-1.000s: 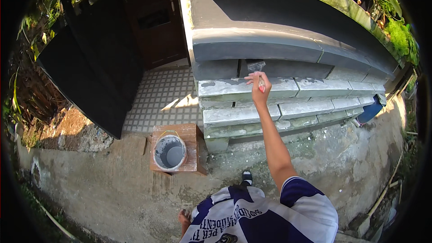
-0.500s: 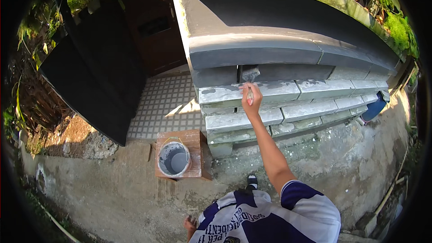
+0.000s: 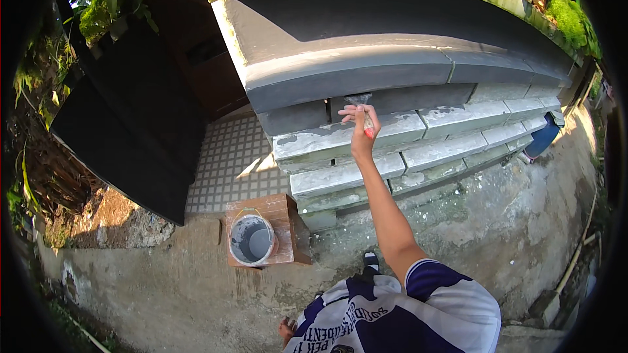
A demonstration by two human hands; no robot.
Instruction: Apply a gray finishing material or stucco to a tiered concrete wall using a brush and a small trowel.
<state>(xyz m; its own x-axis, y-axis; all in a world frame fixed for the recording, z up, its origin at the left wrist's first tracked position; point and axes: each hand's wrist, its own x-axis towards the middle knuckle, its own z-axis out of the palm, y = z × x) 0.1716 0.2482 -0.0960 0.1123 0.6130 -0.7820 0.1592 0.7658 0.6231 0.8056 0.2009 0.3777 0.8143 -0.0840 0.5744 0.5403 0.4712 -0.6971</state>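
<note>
Along the stepped grey wall [image 3: 347,70], at its dark recess [image 3: 425,97], the right hand [image 3: 361,138], fingers part-spread (the left hand [image 3: 286,329] hangs loosely bent, contents unclear), pinches 1 flat brush [image 3: 358,99], probably light and soft-bristled, best held by its handle [image 3: 370,121].

Bright outdoor sun; hard diagonal shadow across smooth dark-grey wall [image 3: 392,16]. Sunlit patch on grey-and-white checkered tile floor [image 3: 226,157]; tall flat black panel [image 3: 124,150] nearly detail-less. Fisheye bends stepped pale-grey block ledges [image 3: 461,119], rim vignetted black. Paintbrush with red-tipped pale handle [image 3: 370,129] slightly soft.
</note>
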